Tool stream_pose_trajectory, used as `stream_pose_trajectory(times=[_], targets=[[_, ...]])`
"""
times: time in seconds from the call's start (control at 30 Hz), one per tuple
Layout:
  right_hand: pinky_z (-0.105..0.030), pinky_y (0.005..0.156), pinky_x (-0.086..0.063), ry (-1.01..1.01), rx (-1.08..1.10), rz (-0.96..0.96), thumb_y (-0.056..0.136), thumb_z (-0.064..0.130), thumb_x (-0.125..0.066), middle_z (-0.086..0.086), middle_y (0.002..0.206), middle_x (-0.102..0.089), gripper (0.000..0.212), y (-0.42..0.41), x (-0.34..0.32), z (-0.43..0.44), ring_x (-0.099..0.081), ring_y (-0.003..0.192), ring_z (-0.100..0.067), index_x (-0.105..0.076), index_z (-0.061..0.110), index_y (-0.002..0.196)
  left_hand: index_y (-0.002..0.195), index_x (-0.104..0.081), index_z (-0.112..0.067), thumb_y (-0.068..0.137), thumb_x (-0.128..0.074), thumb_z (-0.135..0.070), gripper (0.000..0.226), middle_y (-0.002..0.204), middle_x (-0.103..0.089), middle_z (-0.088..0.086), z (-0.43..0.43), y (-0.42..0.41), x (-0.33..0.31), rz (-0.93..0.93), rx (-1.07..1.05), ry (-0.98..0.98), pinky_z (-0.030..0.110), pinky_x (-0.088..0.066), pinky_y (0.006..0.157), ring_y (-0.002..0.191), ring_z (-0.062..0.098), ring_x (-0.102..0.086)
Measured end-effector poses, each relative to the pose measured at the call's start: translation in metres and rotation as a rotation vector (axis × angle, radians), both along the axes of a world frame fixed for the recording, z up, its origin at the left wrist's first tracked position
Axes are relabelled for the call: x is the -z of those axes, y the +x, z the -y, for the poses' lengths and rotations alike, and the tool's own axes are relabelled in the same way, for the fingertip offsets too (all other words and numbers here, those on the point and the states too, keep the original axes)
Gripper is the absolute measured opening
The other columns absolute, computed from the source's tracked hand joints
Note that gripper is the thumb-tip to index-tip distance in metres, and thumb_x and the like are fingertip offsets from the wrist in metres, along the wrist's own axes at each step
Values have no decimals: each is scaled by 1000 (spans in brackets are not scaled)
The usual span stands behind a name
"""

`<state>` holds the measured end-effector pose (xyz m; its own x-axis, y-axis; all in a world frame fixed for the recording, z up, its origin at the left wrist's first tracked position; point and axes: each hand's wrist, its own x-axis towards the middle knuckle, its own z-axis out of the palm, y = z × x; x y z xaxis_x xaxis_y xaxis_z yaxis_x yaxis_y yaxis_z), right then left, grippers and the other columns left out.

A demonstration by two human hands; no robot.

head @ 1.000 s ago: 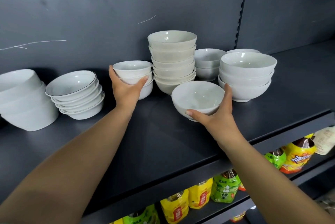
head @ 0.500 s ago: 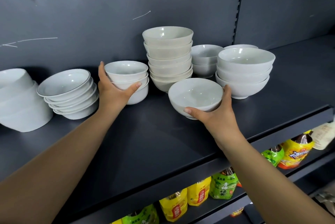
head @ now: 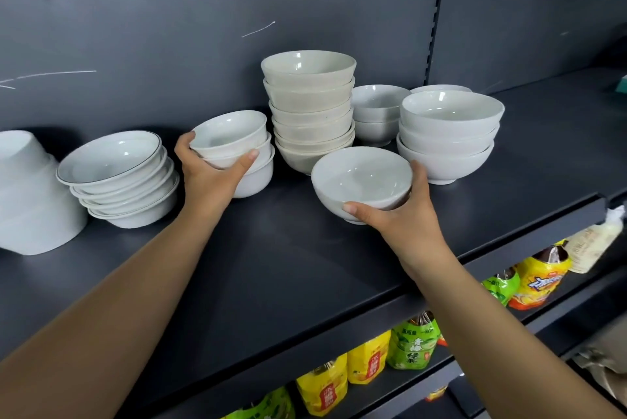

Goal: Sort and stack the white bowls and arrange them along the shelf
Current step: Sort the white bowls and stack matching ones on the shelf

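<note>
Gripping, right hand: the right hand point(head: 397, 215) is curling around the near side of the single bowl point(head: 361, 177). The thumb is lying on the near-left wall and the fingers are going up the right wall.
Gripping, left hand: the left hand point(head: 210, 177) is clasping the small stack point(head: 234, 147) of three little bowls, with fingers on the far-left side and thumb across the near side. The upper two bowls are leaning to the left on the lowest one.
Single bowl, place: it is sitting mouth up at the middle of the shelf point(head: 288, 266), just near of the tall stack point(head: 310, 113) of cream bowls. Whether its foot is touching the shelf, I cannot tell.
Deciding relation: the wide stack point(head: 448, 137) of three bowls is standing to the right of the single bowl and a little farther, just beside the right hand's fingers. By shape the single bowl is looking like a match for it. The bowl is round, so no long axis is mattering here.
Nearer hand: the right hand is lying nearer to the wide stack. The left hand is well apart from it, with the tall stack between.
Next move, as I am judging: the bowl is needing a lift above the wide stack's rim, then a short way right and far, then a straight lowering.
Risk: the tall stack is standing very close on the far left of this path.
</note>
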<state>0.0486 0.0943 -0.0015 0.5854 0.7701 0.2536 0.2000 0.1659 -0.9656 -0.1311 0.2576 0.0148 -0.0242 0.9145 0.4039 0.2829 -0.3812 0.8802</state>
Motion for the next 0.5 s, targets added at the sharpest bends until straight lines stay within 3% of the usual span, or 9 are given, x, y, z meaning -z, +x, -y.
stream_pose_trajectory(times=[0.2, 0.27, 0.5], targets=[[-34, 102, -42, -7, 0, 0, 53, 16, -87, 1, 128, -51, 99, 1, 1, 0, -48, 118, -15, -31, 18, 135, 113, -32, -18, 79, -70, -36, 54, 119, -34, -5, -8, -5, -11, -32, -10, 24, 18, -29, 90, 115, 13, -38], [-29, 99, -41, -14, 6, -5, 55, 15, -86, 4, 126, -50, 97, 0, -1, 1, -47, 117, -13, -30, 20, 134, 108, -30, -21, 79, -70, -35, 52, 118, -34, -5, -10, -5, -11, -25, -8, 42, 16, -28, 90, 111, 9, -36], [-22, 92, -39, -13, 14, -13, 57, 13, -85, 10, 117, -49, 86, 0, -1, 3, -47, 112, -10, -26, 36, 114, 133, -24, -9, 79, -72, -21, 74, 125, -33, -2, -17, -10, -4, -18, 77, 119, -4, -30, 83, 113, 9, -40]])
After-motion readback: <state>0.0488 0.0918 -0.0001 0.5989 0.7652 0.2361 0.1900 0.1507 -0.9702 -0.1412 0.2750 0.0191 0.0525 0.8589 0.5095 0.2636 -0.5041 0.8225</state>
